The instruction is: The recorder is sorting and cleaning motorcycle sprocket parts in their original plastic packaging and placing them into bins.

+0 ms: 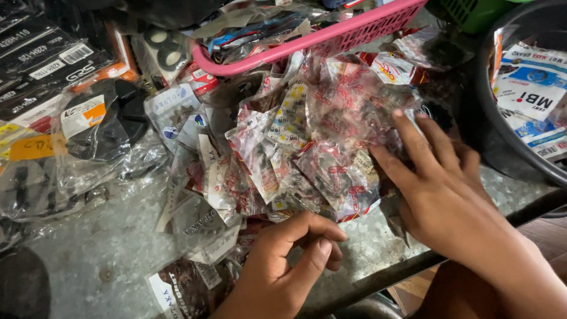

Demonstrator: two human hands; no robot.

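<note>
A heap of small clear plastic packets with red print (319,142) lies on a grey metal tabletop (112,248). My right hand (443,195) rests flat on the right side of the heap, fingers spread and pressing on the packets. My left hand (289,260) is at the near edge of the heap, fingers curled in with the thumb out, touching the lowest packets; I cannot tell whether it grips one. More clear packets with white labels (195,218) lie just left of that hand.
A pink plastic basket (331,36) full of packets stands behind the heap. A dark round tub (502,142) with printed boxes is at the right. Bagged black parts (100,124) and dark boxes (41,53) crowd the left. The table's front edge (413,266) runs under my wrists.
</note>
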